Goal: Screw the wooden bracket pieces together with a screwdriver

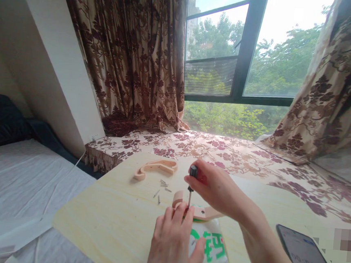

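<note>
My right hand grips a small screwdriver by its dark handle and keeps it upright, shaft pointing down. The tip meets a curved pinkish-tan piece with holes in it; my left fingertips hide the exact contact spot. My left hand presses that piece down with its fingers, thumb apart from them. Beneath lies a white package with green lettering. Farther back on the pale tabletop rests a second curved piece of like shape, with several loose screws close by.
A phone showing a timer lies at the right. Behind the table is a ledge with a floral cover, under a window with patterned curtains. At the left stands a bed with a light sheet.
</note>
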{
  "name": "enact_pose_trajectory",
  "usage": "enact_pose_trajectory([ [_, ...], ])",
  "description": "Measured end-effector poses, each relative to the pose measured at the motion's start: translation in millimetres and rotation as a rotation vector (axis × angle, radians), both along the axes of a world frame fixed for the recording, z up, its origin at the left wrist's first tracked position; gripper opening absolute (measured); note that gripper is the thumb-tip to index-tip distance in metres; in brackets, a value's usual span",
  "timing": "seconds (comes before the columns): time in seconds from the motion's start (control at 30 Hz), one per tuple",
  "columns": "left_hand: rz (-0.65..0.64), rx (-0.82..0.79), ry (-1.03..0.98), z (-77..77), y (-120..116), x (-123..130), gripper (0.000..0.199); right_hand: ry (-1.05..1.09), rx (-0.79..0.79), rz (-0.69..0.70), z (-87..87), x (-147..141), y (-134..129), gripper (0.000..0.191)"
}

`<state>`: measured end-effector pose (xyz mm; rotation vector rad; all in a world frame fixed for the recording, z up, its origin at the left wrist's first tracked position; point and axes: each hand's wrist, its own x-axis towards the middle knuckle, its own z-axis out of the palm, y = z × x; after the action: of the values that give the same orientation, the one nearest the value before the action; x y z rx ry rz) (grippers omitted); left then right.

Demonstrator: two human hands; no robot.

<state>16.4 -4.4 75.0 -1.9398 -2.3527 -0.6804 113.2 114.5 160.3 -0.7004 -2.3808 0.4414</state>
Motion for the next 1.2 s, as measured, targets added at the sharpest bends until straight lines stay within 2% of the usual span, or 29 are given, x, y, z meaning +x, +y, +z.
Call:
enact_pose_trajectory([
  [0.07, 0.018, 0.019, 0.013, -2.4, 0.4, 0.7, 0.049, -0.001, 0.005, -0.013, 0.4, -0.3, -0.7, 0.013],
  [0.27, 0.032, 0.077, 0.033, -8.2, 1.2, 2.8, 0.049, -0.004, -0.033, 0.109, 4.5, 1.7, -4.4, 0.011],
  [0.47, 0.025, 0.050, 0.011, 0.3, -0.5, 4.4, 0.049, 0.007, -0.004, 0.007, 0.0, -0.9, -0.7, 0.016],
  [0.67, 0.010, -0.028, -0.041, 6.9, -0.4, 2.5, 0.051, 0.028, -0.032, 0.110, 3.7, 4.5, -1.8, 0.009],
  [0.87, -0.009, -0.083, -0.044, 4.1, 0.1, -0.4, 0.053, 0.027, 0.004, -0.027, 0.0, -2.6, 2.0, 0.018],
  [0.97, 0.003, -0.060, -0.039, 3.3, -0.3, 0.4, 0.053, 0.043, -0.017, 0.014, 0.5, -1.2, 0.5, 0.009],
  [1.1, 0.005, -0.059, -0.035, 5.4, -0.9, 1.7, 0.052, 0.061, -0.034, 0.109, 1.0, 1.2, -1.1, 0.009],
  [1.2, 0.000, -0.075, -0.033, 5.5, -0.8, 1.4, 0.053, 0.043, -0.006, 0.044, -0.4, -1.2, 0.4, 0.010],
])
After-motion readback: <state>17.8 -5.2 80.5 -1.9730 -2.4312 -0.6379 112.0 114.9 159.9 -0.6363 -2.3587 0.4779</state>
